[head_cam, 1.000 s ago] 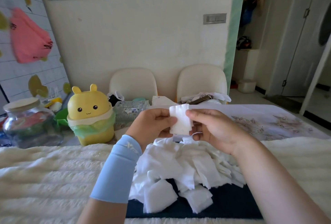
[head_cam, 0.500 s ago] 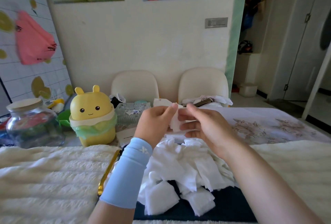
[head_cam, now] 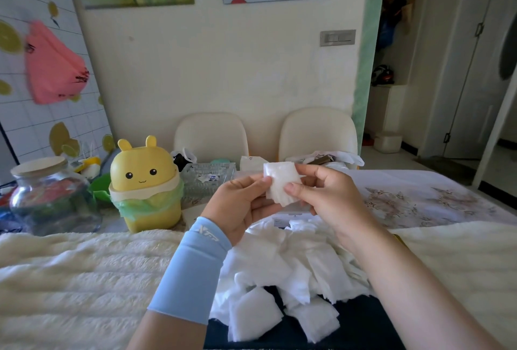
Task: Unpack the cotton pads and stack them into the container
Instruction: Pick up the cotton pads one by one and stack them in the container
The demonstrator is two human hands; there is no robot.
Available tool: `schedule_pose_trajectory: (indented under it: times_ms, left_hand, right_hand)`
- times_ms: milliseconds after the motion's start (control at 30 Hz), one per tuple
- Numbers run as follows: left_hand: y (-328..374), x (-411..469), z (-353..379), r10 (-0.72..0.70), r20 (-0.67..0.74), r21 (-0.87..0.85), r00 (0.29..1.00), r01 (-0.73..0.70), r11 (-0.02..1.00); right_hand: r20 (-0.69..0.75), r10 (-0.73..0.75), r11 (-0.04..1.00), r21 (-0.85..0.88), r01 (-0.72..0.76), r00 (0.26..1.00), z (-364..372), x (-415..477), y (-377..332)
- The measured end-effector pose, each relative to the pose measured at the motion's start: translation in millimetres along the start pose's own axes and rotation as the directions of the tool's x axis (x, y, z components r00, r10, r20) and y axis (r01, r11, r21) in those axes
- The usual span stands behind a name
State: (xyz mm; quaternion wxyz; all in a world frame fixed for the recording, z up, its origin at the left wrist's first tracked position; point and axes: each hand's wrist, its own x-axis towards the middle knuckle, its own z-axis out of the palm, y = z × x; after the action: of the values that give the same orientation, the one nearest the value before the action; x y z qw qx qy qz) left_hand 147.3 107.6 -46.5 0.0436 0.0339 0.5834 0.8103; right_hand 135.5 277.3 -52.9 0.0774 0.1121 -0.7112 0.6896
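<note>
Fingers (head_cam: pixel 295 189) of both hands pinch one small stack (head_cam: pixel 280 181) of pads.
The left hand (head_cam: pixel 240 204) grips the stack's left edge, thumb on the near face. The right hand (head_cam: pixel 333 195) grips its right side, thumb in front and fingers curled behind. The stack is held upright in the air, beyond the loose pile (head_cam: pixel 279 271) of pads on a dark cloth (head_cam: pixel 363 327) at near centre. A yellow bin (head_cam: pixel 145 181) and a glass jar (head_cam: pixel 47 195) stand far left.

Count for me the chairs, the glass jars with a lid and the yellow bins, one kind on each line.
Chairs: 2
Glass jars with a lid: 1
Yellow bins: 1
Total: 4
</note>
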Motion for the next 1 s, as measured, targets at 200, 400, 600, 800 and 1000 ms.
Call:
schedule_pose_trajectory:
  times_ms: [200,400,600,800,1000]
  left_hand:
    - [1,-1,-1,-0.029,-0.001,0.033,1.000,0.029,0.999]
    - [11,-8,0,-0.049,0.048,0.178,0.998,0.040,0.983]
    - [11,-10,4,-0.059,-0.044,0.222,0.997,0.067,0.973]
    - [8,-7,2,-0.108,-0.094,0.164,0.990,0.123,0.979]
    - [5,-2,-3,0.038,-0.283,0.189,0.958,0.017,0.982]
  right_hand:
    - [-0.038,-0.301,0.865,-0.432,0.256,0.953,-5,-1,-1]
    - [0.179,-0.490,0.642,-0.587,0.493,0.853,-10,0,-9]
    - [0.257,-0.372,0.654,-0.610,0.448,0.892,-11,-5,-18]
    - [0.230,-0.292,0.750,-0.548,0.372,0.928,-15,-4,-18]
    - [0.123,-0.087,0.995,-0.034,0.092,0.989,-29,-4,-31]
